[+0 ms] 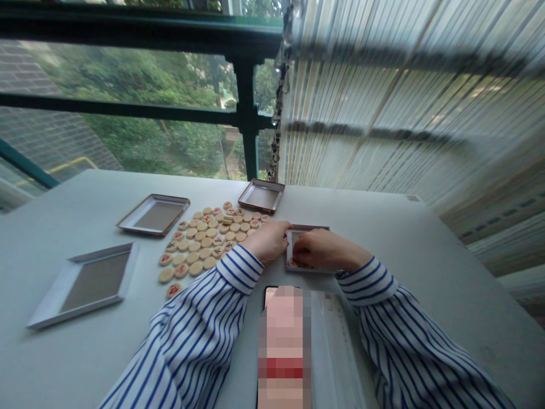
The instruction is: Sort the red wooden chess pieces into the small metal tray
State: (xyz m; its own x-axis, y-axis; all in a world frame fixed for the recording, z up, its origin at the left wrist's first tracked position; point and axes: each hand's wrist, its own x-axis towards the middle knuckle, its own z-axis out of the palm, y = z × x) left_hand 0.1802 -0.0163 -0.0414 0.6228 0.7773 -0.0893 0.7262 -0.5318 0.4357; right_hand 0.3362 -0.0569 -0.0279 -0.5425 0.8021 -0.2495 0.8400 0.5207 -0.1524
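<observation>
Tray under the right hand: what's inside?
At least one red-marked disc shows in the tray, near left corner. The right hand covers much of the rest; what's beneath can't be seen.

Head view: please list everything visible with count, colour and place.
table: 1, white, centre
round pieces: dozens, pale, marked red or black, centre
trays: 4, brown and whitish, around pieces
phone-like object: 1, pixelated, front
flat object: 1, whitish, beside it
window frame: 1, green, back
trees: uncounted, green, outside
brick wall: 1, grey, outside
string curtain: 1, pale, right
sleeves: 2, striped blue, front
left hand: 1, at right tray's edge
right hand: 1, inside it
</observation>
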